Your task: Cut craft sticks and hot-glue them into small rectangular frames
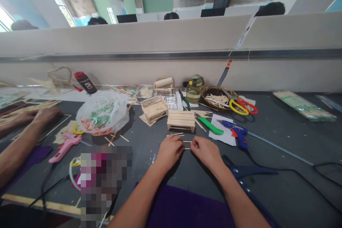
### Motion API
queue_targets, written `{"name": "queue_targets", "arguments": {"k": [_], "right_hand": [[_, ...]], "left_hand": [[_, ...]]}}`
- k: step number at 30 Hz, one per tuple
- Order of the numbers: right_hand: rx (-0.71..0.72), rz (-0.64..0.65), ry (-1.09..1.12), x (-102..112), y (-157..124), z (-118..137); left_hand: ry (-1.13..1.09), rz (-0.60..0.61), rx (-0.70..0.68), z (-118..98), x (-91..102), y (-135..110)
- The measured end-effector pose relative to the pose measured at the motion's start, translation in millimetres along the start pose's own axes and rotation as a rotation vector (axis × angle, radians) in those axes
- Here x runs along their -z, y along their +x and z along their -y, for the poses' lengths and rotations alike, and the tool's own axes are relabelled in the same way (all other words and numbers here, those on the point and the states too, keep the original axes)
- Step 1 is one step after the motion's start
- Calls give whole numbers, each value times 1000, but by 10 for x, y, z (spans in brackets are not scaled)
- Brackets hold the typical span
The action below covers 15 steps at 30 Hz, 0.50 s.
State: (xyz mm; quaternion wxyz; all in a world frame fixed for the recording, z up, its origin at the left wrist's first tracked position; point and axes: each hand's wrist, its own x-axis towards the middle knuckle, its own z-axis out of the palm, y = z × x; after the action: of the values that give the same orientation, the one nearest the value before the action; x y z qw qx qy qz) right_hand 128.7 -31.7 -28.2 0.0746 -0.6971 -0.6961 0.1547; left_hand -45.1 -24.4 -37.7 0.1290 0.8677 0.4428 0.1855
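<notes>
A: What is being seen at the far left?

B: A pile of sticks [49, 104] is being reached over by a co-worker's hand [47, 114]. To the right, a pink glue gun [65, 146] is being supported by the dark table [294, 139], and green scraps [100, 117] are being held in a plastic bag [120, 117].

A: And towards the middle?

B: A small wooden chair [153, 109] is being seen there. Then the left hand [171, 152] is being rested low over the table, its fingers being curled at the left ends of two thin sticks [187, 141].

A: Are they being gripped?

B: That cannot be told; the ends are being hidden by the fingers.

A: Where are the two thin sticks being placed?

B: Between the hands, one nearer the table's edge, just in front of a small wooden bench [181, 119].

A: And the right hand [205, 150]?

B: Its thumb and forefinger are being pressed together at the right ends; whether these are being gripped or only touched cannot be told.

A: Further right?

B: A green knife [212, 126] is being partly supported by white paper [223, 138]. Behind, loose sticks [217, 99] are being held in a basket [211, 91]. A blue glue gun [242, 137] and, farthest over, a packet [304, 106] are being seen.
</notes>
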Motion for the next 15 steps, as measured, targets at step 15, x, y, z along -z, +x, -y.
{"name": "queue_targets", "arguments": {"k": [15], "right_hand": [[-15, 10, -42, 0, -2, 0]], "left_hand": [[-13, -2, 2, 7, -6, -3]]}}
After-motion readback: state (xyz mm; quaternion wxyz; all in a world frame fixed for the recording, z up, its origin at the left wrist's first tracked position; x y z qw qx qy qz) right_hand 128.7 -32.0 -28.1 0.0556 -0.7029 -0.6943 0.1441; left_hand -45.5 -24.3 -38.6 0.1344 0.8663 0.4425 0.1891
